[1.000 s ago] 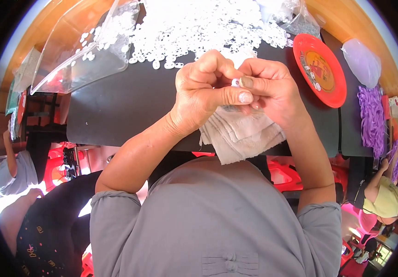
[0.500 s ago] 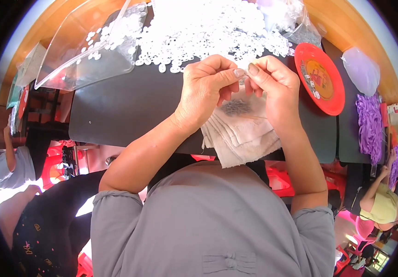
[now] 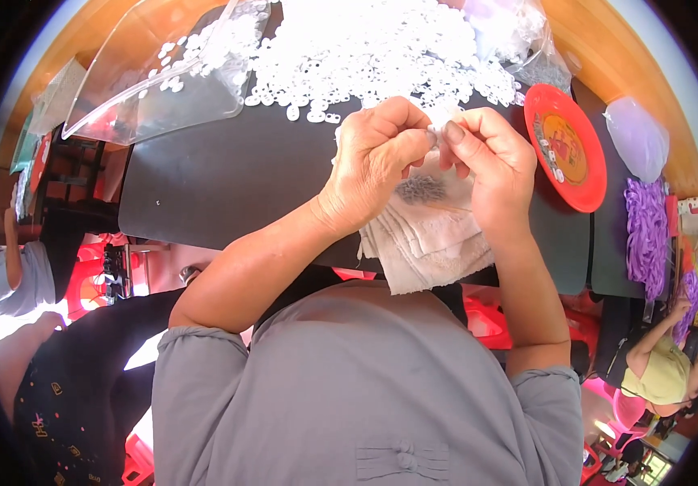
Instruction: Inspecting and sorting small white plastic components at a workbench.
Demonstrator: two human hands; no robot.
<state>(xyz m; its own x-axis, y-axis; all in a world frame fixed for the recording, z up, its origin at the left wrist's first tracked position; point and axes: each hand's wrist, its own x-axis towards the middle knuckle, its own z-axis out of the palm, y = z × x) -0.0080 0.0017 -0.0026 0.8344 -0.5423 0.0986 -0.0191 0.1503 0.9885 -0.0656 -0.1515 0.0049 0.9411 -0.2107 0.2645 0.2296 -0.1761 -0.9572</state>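
My left hand (image 3: 377, 158) and my right hand (image 3: 491, 158) meet above the table, thumbs and fingers pinched together tip to tip. Between the fingertips shows a small white piece (image 3: 440, 123), too small and too bright to make out fully. Beneath the hands lies a folded beige cloth (image 3: 422, 259), bearing a little heap of tiny dark grey bits (image 3: 420, 189). Just beyond the fingers spreads a large heap of small white oval pieces (image 3: 365, 57) with holes in them.
A red plate (image 3: 590, 182) holding a few small pieces stands at right, near a clear plastic bag (image 3: 555, 69) and a purple ribbon bundle (image 3: 646, 243). A transparent bin (image 3: 122, 97) lies tipped at far left on the dark table (image 3: 203, 186). Other people sit at both sides.
Both hands have shifted slightly right in the picture, still pinched together. The table and the things on it have also moved a little in view.
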